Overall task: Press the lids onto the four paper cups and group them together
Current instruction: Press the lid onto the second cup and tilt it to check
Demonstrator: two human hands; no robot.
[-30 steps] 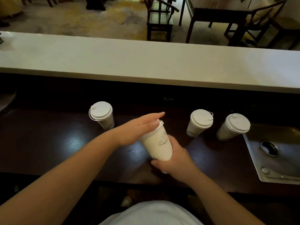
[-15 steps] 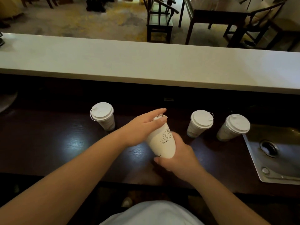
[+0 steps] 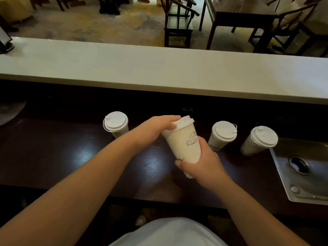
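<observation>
Held tilted above the dark wooden counter (image 3: 71,157), a white paper cup (image 3: 184,146) with a line-drawn cloud motif on its wall, base toward the camera and top leaning away. Wrapped around the lower half of that cup from the right, the right hand (image 3: 200,166), fingers closed on the wall and thumb across the near side. Curled over the near-left rim, the left hand (image 3: 156,128), fingertips closed on the edge of the white lid (image 3: 184,121), which sits on the cup's mouth; whether fully snapped down, impossible to tell. To the left of the grip and a little beyond it, a lidded cup (image 3: 116,124) standing upright on the counter, well apart from the held one. Just right of the grip, close to the right hand's knuckles, a second lidded cup (image 3: 222,134), its sip-hole plug on a thin tether at the rim. Farther right again, a third lidded cup (image 3: 260,140), standing beside the edge of a stainless steel sink (image 3: 310,192) with a round drain. Beyond the grip, a pale raised bar top (image 3: 159,68) running the full width of the view, and past it dark wooden chairs (image 3: 179,22) and a table (image 3: 241,16) on a patterned carpet. Below the grip, both bare forearms reaching in, over a pale garment (image 3: 166,233) at the bottom edge.
</observation>
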